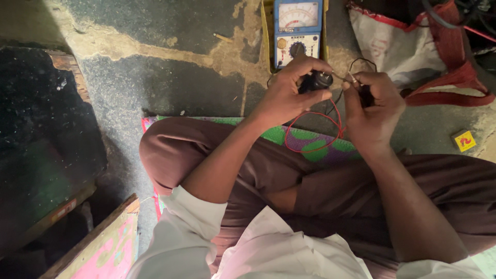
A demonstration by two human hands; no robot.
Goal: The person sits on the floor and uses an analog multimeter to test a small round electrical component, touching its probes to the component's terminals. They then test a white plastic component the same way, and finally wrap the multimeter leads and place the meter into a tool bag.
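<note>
Now left hand (289,93) clenched round small black round part (316,80); right hand (373,106), just beside, pinches probe tip (345,78) pointing at it.

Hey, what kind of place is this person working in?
Likely an informal floor-level repair spot: a needle-dial meter sits on cracked concrete floor, and the left hand holds a small black part with wires.

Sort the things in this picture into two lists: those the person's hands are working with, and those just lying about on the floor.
In use:
left hand gripping a small black round part
right hand pinching the probe tips
red wire and black wire
blue analogue meter

Lying about:
white and red bag
small yellow box
patterned mat
wooden boards
</note>
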